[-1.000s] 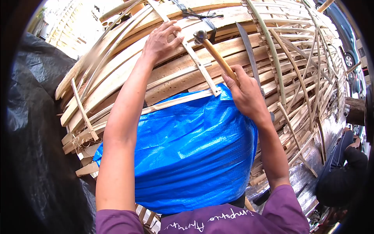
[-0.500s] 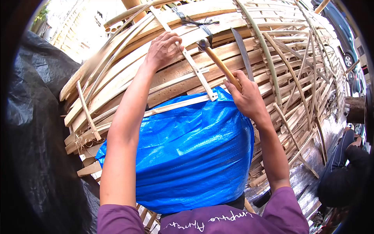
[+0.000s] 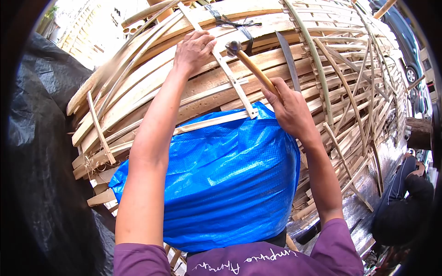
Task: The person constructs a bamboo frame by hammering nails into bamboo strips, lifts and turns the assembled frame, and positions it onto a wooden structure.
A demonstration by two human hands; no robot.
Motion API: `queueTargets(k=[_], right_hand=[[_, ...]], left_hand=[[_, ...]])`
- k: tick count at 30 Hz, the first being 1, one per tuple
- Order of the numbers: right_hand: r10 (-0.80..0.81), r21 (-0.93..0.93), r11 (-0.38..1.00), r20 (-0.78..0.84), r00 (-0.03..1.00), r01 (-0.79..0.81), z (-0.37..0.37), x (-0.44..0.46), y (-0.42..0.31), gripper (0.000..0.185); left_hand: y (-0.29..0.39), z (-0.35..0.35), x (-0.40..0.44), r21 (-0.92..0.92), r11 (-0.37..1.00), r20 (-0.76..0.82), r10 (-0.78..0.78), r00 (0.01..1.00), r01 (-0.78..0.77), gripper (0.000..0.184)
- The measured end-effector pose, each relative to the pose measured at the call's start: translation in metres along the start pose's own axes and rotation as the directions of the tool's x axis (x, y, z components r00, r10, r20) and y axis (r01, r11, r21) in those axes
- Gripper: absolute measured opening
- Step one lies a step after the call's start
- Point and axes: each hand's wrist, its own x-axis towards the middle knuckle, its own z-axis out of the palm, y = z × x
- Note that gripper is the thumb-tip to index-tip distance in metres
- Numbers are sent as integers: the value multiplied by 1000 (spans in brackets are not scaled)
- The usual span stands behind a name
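Note:
My right hand (image 3: 292,108) is wrapped around the wooden handle of a hammer (image 3: 255,70), its metal head up and to the left, close to a narrow bamboo strip (image 3: 230,76). Fingers bent, my left hand (image 3: 194,51) grips the upper part of that strip; its fingertips are partly hidden. The strip slants down to a corner of a blue tarp (image 3: 230,179), where it meets a second bamboo strip (image 3: 209,123) lying along the tarp's upper edge. Under both hands are split bamboo slats (image 3: 198,99).
A long flat blade (image 3: 288,60) lies on the slats right of the hammer. Black tape (image 3: 235,23) ties the slats above. Bamboo lattice (image 3: 359,87) spreads right. Black sheeting (image 3: 41,152) hangs left. Another person (image 3: 405,198) crouches at lower right; a car (image 3: 400,41) stands beyond.
My left hand has turned from a raised pinch to lie more over the strip. The hammer head has shifted slightly left and up, nearer the strip.

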Motion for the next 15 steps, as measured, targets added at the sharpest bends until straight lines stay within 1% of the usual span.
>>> queueTargets(k=[1,2,4,5,6,8,9,10,12,13,14,15], right_hand=[[-78,-72,994,-16,997,77,0,6,4,23],[-76,-76,994,-11,997,75,1,12,9,23],[-138,-203,970,-1,990,135,3,22,21,24],[-178,-190,966,2,984,175,6,24,26,26],[-174,-192,966,9,985,173,7,26,28,26],[-161,-231,960,15,987,160,11,28,30,25],[-196,-202,960,-2,981,191,10,30,29,23],[-219,-160,965,-42,975,210,13,31,30,22],[-219,-130,969,-46,975,212,13,34,27,21],[-217,-123,970,-40,975,211,15,34,26,21],[-215,-143,968,-37,976,208,15,34,25,21],[-216,-166,964,-38,976,207,15,34,24,20]], left_hand=[[7,-5,5,20,998,49,-65,997,64,39],[11,-6,11,15,998,50,-69,996,68,39],[15,-2,28,239,969,76,-84,994,63,34],[13,3,33,259,965,-6,-48,999,48,31],[11,8,38,254,966,-2,-53,999,52,31],[15,2,48,269,955,71,-144,987,120,28],[16,2,49,280,951,71,-156,985,131,29],[15,9,47,279,951,81,-163,983,134,29],[10,19,44,261,957,55,-143,988,124,42],[12,16,42,263,957,91,-150,984,122,44],[8,21,41,268,955,93,-156,983,126,44],[4,28,42,222,968,74,-137,988,118,43]])
